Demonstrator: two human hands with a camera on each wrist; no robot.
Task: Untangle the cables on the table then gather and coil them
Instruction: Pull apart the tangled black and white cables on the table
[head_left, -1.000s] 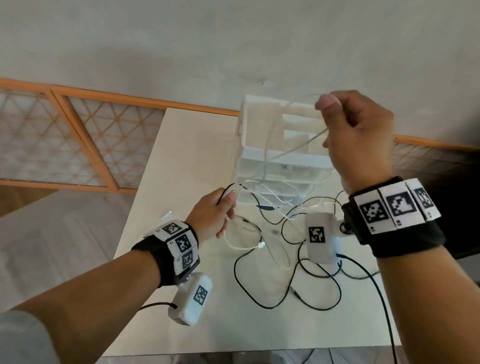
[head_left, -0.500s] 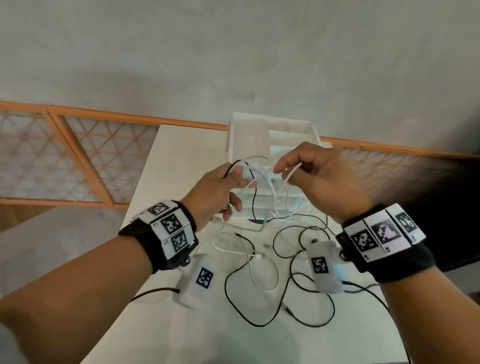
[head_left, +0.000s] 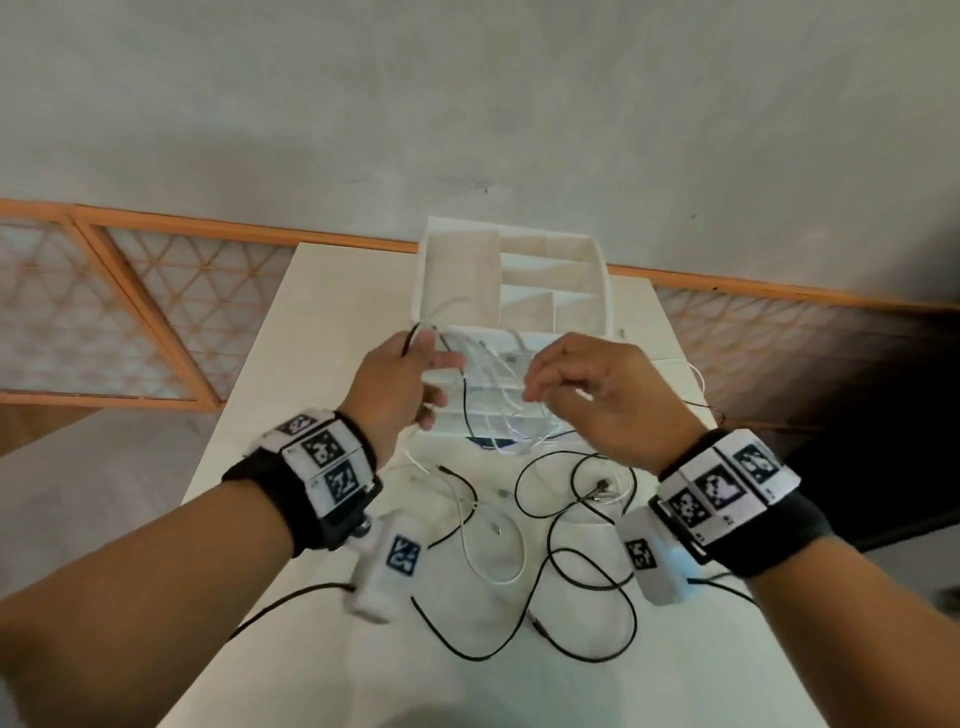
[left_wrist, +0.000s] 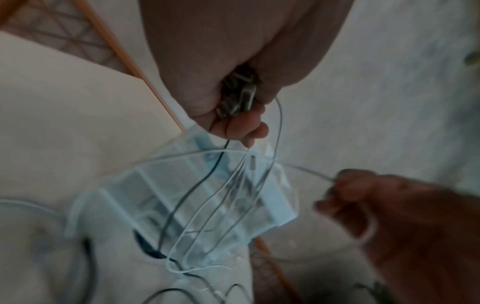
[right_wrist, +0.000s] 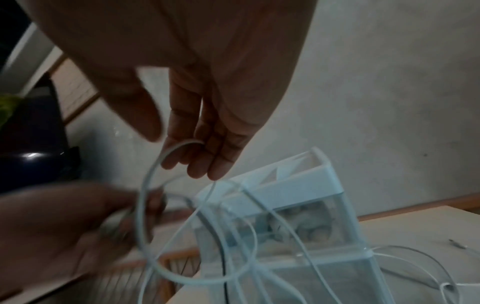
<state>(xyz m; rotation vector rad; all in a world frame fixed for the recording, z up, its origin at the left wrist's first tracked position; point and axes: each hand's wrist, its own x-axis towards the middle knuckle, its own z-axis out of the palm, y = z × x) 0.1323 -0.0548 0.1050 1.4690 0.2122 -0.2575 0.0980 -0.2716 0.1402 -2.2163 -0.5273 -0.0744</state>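
My left hand is raised in front of the white organiser and grips a bunch of white cable loops together with one black strand. In the left wrist view, the left hand clamps the gathered loops, which hang below it. My right hand is close beside it, fingers curled, with the same white cable hooked over them. The right wrist view shows the white cable arcing off the right hand's fingers. A tangled black cable and more white cable lie on the table.
A white compartment organiser stands at the table's far end, just behind the hands. The pale table is narrow, with floor on both sides. A wall and an orange-framed lattice panel are beyond it.
My right hand came down from high above the organiser to beside the left hand, bringing the white cable with it. The left hand rose from the table with its loops.
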